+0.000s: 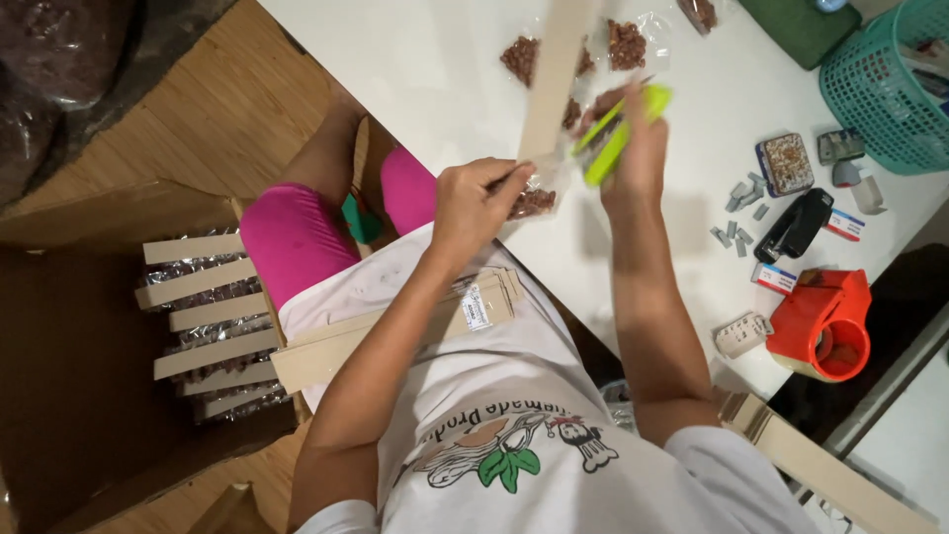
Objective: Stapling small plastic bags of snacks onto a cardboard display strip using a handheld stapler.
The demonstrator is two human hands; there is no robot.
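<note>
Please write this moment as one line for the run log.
left hand: pinches cardboard strip and clear bag | right hand: grip on green stapler | surface: white table

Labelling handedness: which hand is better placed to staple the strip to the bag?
Right, probably. The right hand already grips the green stapler, with its nose at the edge of the cardboard strip. The left hand is busy: its fingers pinch the strip and the bag together.

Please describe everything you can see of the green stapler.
The stapler is bright lime green, apparently plastic, long and slim. The right hand grips it, tilted, above the white table. Its jaws seem to close on a clear bag beside a long card strip that the left hand holds.
</note>
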